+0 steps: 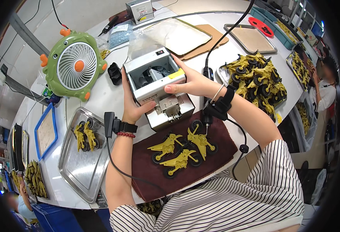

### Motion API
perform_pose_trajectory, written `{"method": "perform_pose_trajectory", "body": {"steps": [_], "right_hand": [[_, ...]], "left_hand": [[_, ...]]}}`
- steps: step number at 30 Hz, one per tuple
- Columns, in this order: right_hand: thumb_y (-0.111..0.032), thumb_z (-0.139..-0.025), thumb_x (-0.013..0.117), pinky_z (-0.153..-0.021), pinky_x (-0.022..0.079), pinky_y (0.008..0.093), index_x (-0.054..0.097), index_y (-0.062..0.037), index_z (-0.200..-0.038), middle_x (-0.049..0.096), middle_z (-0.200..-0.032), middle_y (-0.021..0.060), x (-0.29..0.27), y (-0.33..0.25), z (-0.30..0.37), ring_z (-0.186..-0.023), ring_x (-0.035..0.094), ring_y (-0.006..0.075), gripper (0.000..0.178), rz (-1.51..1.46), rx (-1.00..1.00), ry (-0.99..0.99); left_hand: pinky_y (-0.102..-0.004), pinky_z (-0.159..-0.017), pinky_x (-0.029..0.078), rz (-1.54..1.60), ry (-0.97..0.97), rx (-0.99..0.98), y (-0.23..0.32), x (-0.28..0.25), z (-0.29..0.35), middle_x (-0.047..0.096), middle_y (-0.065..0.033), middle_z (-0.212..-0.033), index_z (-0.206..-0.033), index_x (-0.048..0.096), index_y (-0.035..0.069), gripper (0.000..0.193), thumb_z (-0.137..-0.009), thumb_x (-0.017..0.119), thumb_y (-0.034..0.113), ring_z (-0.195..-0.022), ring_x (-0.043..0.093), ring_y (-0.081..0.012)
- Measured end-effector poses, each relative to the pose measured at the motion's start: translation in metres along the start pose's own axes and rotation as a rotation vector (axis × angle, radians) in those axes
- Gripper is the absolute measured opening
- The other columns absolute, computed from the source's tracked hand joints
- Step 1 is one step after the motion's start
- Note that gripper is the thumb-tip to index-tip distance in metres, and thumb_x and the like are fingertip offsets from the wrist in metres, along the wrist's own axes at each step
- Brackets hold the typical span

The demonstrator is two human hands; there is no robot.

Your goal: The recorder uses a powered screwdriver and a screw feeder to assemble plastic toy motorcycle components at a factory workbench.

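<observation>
Between my two hands sits a white and grey screw feeder (154, 89), its open hopper holding small dark screws. My left hand (132, 107) grips its left side, thumb across the front corner. My right hand (193, 82) closes on its right side, with the thumb on the front panel. Below the feeder, three yellow toy motorcycles (177, 160) with black wheels lie on a dark red cloth (220, 154). An electric screwdriver (207, 121) hangs upright beside my right wrist, its bit near one motorcycle.
A metal tray (83, 176) on the left carries two toy motorcycles. Many more form a heap (257, 83) at right. A green fan (75, 65) stands back left, near a black object (115, 73). Empty-looking trays (251, 38) lie behind. Other people work at both edges.
</observation>
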State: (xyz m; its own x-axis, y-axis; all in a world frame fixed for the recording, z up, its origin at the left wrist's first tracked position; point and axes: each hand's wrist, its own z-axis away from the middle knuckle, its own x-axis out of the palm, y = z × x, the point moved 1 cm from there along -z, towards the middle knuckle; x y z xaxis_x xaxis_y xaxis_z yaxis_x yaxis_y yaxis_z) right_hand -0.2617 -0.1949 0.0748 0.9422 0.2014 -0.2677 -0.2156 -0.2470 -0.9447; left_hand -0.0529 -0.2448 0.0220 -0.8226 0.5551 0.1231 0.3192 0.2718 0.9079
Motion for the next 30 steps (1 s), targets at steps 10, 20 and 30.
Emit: {"method": "perform_pose_trajectory", "body": {"steps": [10, 20, 30], "right_hand": [[-0.038, -0.07, 0.076, -0.102, 0.028, 0.0304, 0.01, -0.0022, -0.142, 0.035, -0.135, 0.0185, -0.002, -0.001, 0.002, -0.125, 0.034, 0.0225, 0.104, -0.031, 0.011, 0.0], [-0.03, -0.07, 0.075, -0.101, 0.031, 0.0427, 0.016, 0.0025, -0.139, 0.031, -0.139, 0.0201, -0.018, -0.041, 0.05, -0.129, 0.032, 0.0292, 0.096, 0.238, -0.105, 0.271], [-0.01, -0.078, 0.058, -0.089, 0.042, 0.0359, 0.047, 0.0065, -0.117, 0.054, -0.115, 0.0172, -0.029, -0.045, 0.065, -0.109, 0.052, 0.0248, 0.044, 0.102, -0.444, 0.679]], "left_hand": [[-0.0375, -0.1, 0.034, -0.072, -0.027, 0.071, 0.002, 0.004, -0.002, 0.034, -0.016, -0.134, -0.142, -0.008, 0.008, 0.12, -0.056, 0.075, 0.012, -0.12, 0.041, -0.0268], [-0.0437, -0.108, 0.012, -0.309, 0.093, -0.14, 0.069, 0.003, 0.04, 0.018, -0.0204, -0.143, -0.142, 0.003, 0.004, 0.114, -0.062, 0.072, 0.046, -0.134, 0.018, -0.0334], [-0.0344, -0.084, 0.038, -0.147, 0.761, 0.106, 0.062, 0.006, 0.095, 0.049, -0.0104, -0.097, -0.111, 0.043, 0.001, 0.039, -0.081, 0.05, 0.025, -0.09, 0.047, -0.0197]]}}
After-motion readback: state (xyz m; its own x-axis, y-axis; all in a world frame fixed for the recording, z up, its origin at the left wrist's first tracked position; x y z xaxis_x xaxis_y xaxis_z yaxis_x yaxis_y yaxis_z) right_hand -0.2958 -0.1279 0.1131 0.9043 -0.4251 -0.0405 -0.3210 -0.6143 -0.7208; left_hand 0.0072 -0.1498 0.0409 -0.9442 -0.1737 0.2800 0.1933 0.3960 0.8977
